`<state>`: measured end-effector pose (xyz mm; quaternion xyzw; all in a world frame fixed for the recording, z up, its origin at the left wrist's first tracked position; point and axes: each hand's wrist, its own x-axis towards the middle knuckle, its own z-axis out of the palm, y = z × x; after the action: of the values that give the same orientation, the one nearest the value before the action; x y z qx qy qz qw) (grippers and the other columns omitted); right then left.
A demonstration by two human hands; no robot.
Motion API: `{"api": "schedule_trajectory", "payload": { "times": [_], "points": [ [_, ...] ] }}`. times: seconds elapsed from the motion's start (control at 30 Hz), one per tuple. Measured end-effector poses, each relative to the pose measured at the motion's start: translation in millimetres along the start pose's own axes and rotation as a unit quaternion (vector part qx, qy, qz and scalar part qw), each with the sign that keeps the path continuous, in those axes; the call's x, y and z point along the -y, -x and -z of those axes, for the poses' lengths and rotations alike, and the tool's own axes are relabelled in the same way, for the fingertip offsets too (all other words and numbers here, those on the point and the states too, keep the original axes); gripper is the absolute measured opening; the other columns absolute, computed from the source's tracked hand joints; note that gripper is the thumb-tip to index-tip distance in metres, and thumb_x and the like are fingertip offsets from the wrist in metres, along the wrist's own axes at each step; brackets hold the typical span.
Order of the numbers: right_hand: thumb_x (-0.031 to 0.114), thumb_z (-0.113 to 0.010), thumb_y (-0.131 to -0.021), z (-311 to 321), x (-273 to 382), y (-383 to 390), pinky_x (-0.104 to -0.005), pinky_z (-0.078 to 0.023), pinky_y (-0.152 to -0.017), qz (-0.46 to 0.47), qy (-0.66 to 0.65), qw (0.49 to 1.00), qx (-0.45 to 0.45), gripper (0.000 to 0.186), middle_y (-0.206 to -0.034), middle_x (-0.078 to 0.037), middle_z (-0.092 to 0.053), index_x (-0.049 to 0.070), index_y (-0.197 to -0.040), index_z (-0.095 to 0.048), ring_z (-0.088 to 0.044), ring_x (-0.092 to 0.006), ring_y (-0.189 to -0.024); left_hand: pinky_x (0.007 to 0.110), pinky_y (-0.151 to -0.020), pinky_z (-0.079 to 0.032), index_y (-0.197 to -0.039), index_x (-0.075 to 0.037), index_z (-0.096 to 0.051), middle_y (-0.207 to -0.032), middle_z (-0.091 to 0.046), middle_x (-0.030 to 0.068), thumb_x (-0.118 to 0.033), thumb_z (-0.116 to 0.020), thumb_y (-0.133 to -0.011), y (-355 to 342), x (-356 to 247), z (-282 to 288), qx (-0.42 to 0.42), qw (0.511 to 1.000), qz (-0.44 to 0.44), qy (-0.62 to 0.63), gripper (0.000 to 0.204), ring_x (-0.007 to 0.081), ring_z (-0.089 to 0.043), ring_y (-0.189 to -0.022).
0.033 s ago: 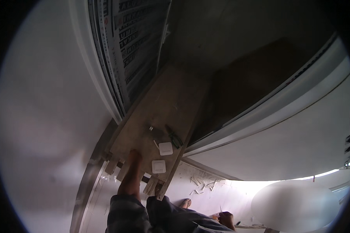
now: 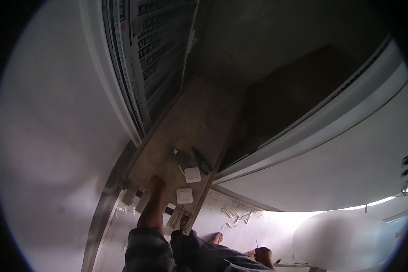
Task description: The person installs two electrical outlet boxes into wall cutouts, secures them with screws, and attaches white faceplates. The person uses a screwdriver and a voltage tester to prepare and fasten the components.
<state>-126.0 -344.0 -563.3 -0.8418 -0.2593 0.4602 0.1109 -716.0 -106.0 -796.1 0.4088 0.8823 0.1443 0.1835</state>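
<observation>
My right hand [image 2: 263, 256] is low at the right, fingers closed on a thin upright item, perhaps a tool, too small to name. My left hand is out of view. My bare left foot [image 2: 157, 183] rests on a worn wooden plank [image 2: 181, 122]. On the plank lie two white square plates [image 2: 192, 175], one nearer me, dark-green-handled pliers [image 2: 202, 164], a pale strip [image 2: 181, 169] and small pale pieces [image 2: 175, 151]. My other foot [image 2: 216, 238] shows lower down, beside my dark shorts.
Film-covered frames [image 2: 152, 59] border the plank at upper left, with another white frame [image 2: 303, 129] at right. A dark shaft or recess lies beyond. Pale offcuts [image 2: 235, 216] litter the floor below. A white wall [image 2: 54, 149] fills the left; a blurred pale rounded shape [image 2: 342, 238] sits lower right.
</observation>
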Motion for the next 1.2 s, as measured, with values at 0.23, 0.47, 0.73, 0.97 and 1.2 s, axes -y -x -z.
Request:
{"api": "schedule_trajectory", "payload": {
  "times": [0.23,0.47,0.73,0.97,1.2],
  "points": [
    [0.023,-0.08,-0.084,-38,69,-17,-0.0388,-0.057,-0.075,0.38,0.143,0.911,-0.076,0.021,-0.088,-0.017,-0.076,0.004,-0.093,-0.08,-0.074,-0.0275,-0.078,0.047,-0.065,-0.053,-0.083,-0.005,-0.066,-0.078,-0.068,0.014,-0.015,-0.067,-0.086,111,-108,35,0.028,0.913,-0.165,0.372,0.011,0.0305,-0.067,-0.072],
    [0.015,-0.076,-0.088,-50,202,46,-0.0448,-0.058,-0.083,0.514,0.069,0.855,-0.013,0.021,-0.1,-0.018,-0.074,0.005,-0.106,-0.076,-0.073,-0.0384,-0.095,0.03,-0.071,-0.059,-0.108,-0.002,-0.069,-0.09,-0.07,0.0057,-0.003,-0.071,-0.093,284,-251,91,0.431,0.569,0.088,0.694,0.015,0.0153,-0.069,-0.078],
    [0.015,-0.077,-0.091,48,198,38,-0.0403,-0.057,-0.08,0.524,-0.104,0.843,-0.06,0.02,-0.099,-0.015,-0.074,0.005,-0.108,-0.075,-0.074,-0.0333,-0.092,0.031,-0.076,-0.059,-0.107,0.001,-0.07,-0.095,-0.073,0.0088,-0.007,-0.071,-0.098,326,-355,121,0.493,0.597,-0.037,0.632,0.013,0.0182,-0.071,-0.084],
    [0.014,-0.076,-0.092,149,180,41,-0.0382,-0.057,-0.077,0.583,-0.18,0.785,-0.102,0.016,-0.095,-0.013,-0.072,0.005,-0.106,-0.076,-0.074,-0.0295,-0.088,0.031,-0.078,-0.057,-0.11,0.001,-0.069,-0.095,-0.072,0.0077,-0.012,-0.072,-0.099,388,-438,140,0.516,0.617,-0.167,0.571,0.018,0.0177,-0.069,-0.084],
    [0.015,-0.073,-0.095,233,195,49,-0.04,-0.052,-0.069,0.616,-0.254,0.727,-0.166,0.01,-0.086,-0.015,-0.067,0.005,-0.095,-0.072,-0.068,-0.0314,-0.077,0.032,-0.083,-0.057,-0.109,0.001,-0.073,-0.097,-0.075,0.0081,-0.019,-0.073,-0.099,432,-533,220,0.353,0.723,-0.383,0.454,0.022,0.0167,-0.07,-0.089]
  ]
}}
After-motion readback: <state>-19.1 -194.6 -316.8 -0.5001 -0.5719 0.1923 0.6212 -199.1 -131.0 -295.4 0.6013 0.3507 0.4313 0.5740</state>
